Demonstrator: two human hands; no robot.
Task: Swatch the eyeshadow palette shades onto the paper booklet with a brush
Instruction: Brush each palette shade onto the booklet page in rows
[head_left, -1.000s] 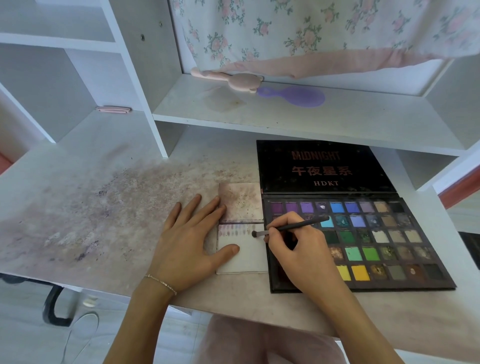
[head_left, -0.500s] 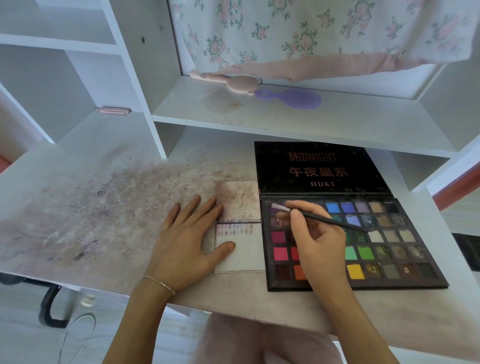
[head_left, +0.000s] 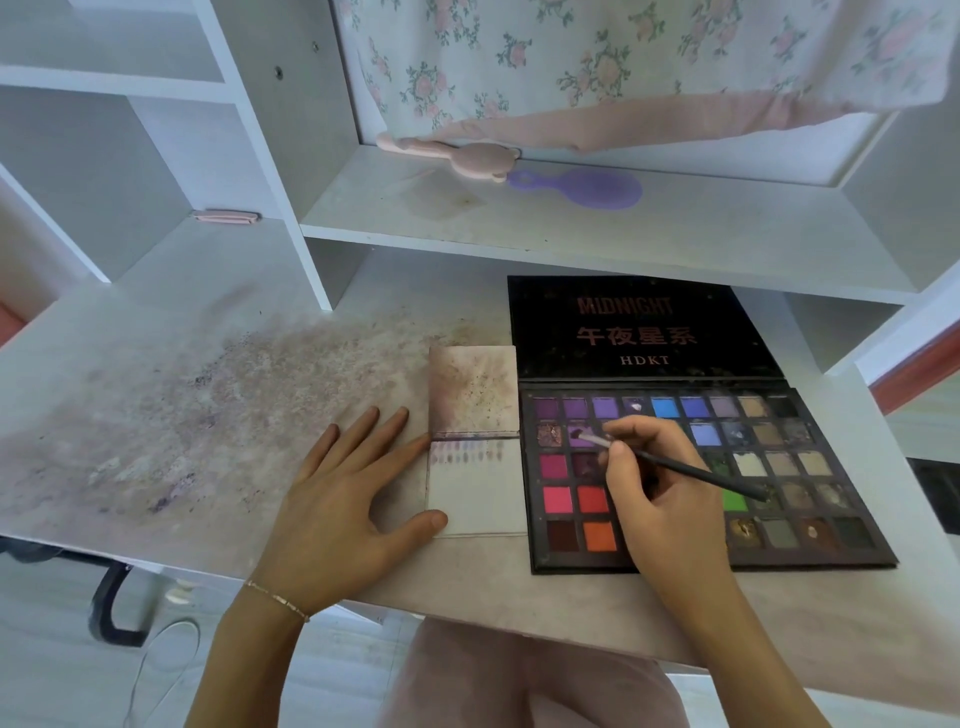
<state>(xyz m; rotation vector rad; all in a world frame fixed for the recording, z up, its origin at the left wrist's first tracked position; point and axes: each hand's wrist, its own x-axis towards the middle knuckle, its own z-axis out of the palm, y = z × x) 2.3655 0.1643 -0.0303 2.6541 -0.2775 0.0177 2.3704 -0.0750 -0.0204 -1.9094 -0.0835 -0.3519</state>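
An open black eyeshadow palette (head_left: 810, 499) with several coloured pans lies on the desk at the right, its lid flat behind it. My right hand (head_left: 654, 499) pinches a thin black brush (head_left: 691, 470); its bristle tip rests in a purple pan in the second row, near the palette's left edge. The small paper booklet (head_left: 478, 493) lies open just left of the palette, with a row of faint purple swatches across the top of its lower page. My left hand (head_left: 343, 499) lies flat on the desk, index fingertip and thumb touching the booklet's left edge.
The white desk (head_left: 156, 415) is smeared with purple powder to the left. On the shelf (head_left: 675, 234) above lie a pink hairbrush (head_left: 467, 158) and a purple hairbrush (head_left: 587, 188), under a floral cloth. A small pink item (head_left: 226, 216) sits in the left cubby.
My right hand carried the brush from the booklet's swatch row over to the palette, then lowered its tip from the top row into a purple pan in the second row. My left hand stayed put.
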